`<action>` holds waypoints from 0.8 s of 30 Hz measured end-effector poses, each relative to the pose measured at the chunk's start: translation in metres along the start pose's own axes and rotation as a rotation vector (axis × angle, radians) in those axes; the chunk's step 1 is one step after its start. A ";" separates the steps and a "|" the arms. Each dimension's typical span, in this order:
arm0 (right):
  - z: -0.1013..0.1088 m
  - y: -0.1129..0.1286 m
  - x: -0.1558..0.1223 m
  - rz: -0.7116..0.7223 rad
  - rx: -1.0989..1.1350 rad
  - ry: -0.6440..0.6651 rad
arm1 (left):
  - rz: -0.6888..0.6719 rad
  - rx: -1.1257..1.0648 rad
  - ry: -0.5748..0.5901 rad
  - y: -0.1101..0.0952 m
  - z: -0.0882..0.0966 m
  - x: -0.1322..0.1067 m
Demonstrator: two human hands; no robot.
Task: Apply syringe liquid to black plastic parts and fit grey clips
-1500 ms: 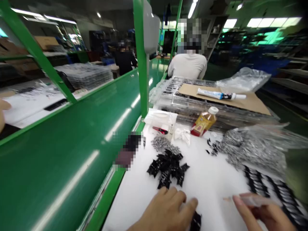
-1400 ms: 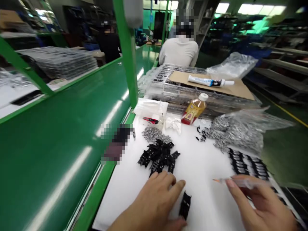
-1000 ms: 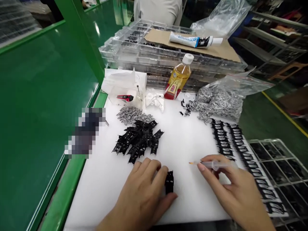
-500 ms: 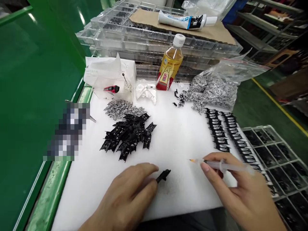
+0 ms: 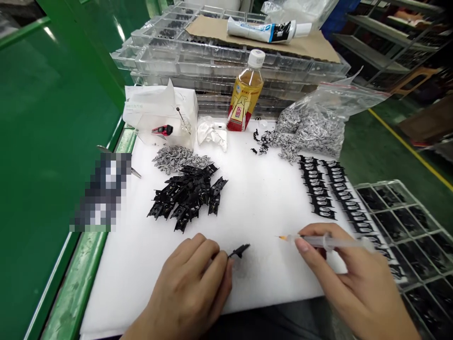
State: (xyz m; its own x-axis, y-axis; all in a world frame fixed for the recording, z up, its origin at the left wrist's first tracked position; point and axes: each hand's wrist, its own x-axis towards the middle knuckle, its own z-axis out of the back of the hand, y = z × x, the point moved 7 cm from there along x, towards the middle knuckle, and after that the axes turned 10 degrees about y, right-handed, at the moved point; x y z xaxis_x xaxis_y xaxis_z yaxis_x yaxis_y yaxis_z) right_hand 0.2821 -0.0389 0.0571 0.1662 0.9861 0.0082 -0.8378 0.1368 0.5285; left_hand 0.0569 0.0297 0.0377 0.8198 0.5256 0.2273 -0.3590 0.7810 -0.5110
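Between the thumb and fingers of my left hand (image 5: 191,281) is one end of a small black plastic part (image 5: 240,250); its other end sticks out to the right over the white work surface (image 5: 262,203). My right hand (image 5: 348,274) is closed around a clear syringe (image 5: 323,242), whose thin needle and orange hub point left toward that part, apart from it. Beyond my left hand lies a heap of similar black parts (image 5: 187,196). Behind the heap is a pile of small grey pieces (image 5: 177,159).
Rows of black parts with grey pieces (image 5: 318,189) line the right side. Toward the back stand a drink bottle (image 5: 246,92), a bag of grey pieces (image 5: 318,127), a tissue box (image 5: 161,108) and stacked clear trays (image 5: 159,59). A compartment tray (image 5: 406,226) sits lower right.
My left hand has turned and its fingers have curled more tightly around the black part, which now shows at a different angle. The right hand still holds the syringe in nearly the same place.
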 end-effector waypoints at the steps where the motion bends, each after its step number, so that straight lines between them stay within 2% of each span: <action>1: 0.001 -0.001 0.000 0.003 -0.001 -0.022 | 0.034 0.029 -0.026 0.002 0.001 0.000; 3: -0.002 -0.001 0.001 0.011 0.004 -0.005 | 0.098 0.112 -0.049 0.006 0.004 0.000; 6: -0.009 -0.001 0.003 0.003 0.021 0.097 | 0.137 0.160 -0.041 0.010 0.008 -0.001; 9: -0.002 -0.003 0.001 -0.002 0.026 0.042 | 0.108 0.037 -0.013 0.013 0.014 -0.001; 11: 0.002 -0.004 -0.001 -0.006 0.023 0.033 | 0.092 -0.019 0.036 0.015 0.016 0.001; 15: -0.001 -0.006 -0.002 -0.055 0.051 0.167 | 0.053 0.068 0.163 0.016 0.008 0.004; 19: 0.012 -0.001 -0.004 0.004 0.036 0.077 | 0.010 0.127 0.075 0.008 0.003 0.005; 22: 0.004 -0.003 -0.005 0.005 0.009 0.228 | 0.011 0.113 0.061 0.003 -0.002 0.003; 24: 0.000 -0.005 -0.008 0.022 0.012 0.243 | 0.041 0.114 0.082 0.003 -0.005 0.000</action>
State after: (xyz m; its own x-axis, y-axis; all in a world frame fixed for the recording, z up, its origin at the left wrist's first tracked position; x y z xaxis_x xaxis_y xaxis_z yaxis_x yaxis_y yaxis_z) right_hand 0.2850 -0.0473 0.0548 0.0172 0.9828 -0.1841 -0.8333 0.1158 0.5406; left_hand 0.0583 0.0302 0.0321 0.8355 0.5320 0.1372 -0.4373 0.7951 -0.4202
